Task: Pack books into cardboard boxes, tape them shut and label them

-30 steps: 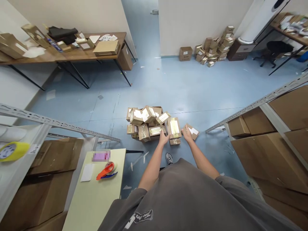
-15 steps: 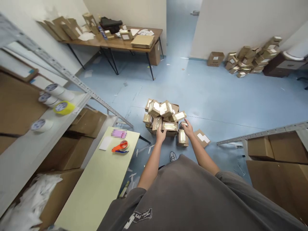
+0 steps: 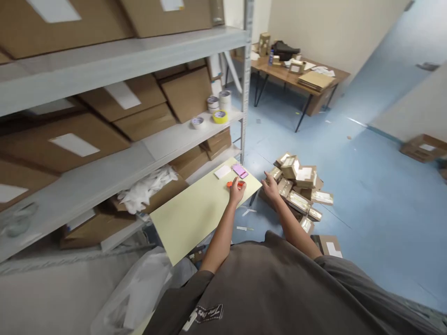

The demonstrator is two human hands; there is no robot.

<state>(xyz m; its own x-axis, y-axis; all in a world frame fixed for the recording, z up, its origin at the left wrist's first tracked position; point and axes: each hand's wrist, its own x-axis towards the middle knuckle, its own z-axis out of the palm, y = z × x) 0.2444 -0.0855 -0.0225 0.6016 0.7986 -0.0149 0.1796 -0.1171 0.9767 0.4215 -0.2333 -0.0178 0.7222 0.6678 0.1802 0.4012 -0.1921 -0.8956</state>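
My left hand (image 3: 237, 193) is over the far end of a pale yellow table (image 3: 192, 211), thumb and fingers apart. Partly behind its fingers lies an orange tape dispenser (image 3: 229, 184); whether they touch it I cannot tell. A pink phone (image 3: 240, 171) and a white pad (image 3: 222, 172) lie just beyond. My right hand (image 3: 270, 187) hangs open past the table's corner with nothing in it. In the view it overlaps the left side of a heap of small taped cardboard boxes (image 3: 304, 176) on the floor.
Metal shelving (image 3: 150, 153) on the left bears large cartons, white tape rolls (image 3: 225, 100) and a yellow tape roll (image 3: 220, 117). A brown table (image 3: 279, 70) with items stands at the back. One flat box (image 3: 328, 245) lies right of me, and a carton (image 3: 424, 147) farther off.
The view has swung left toward the shelving and table. My left hand has moved from the box heap to the tape dispenser. My right hand has come away from the boxes.
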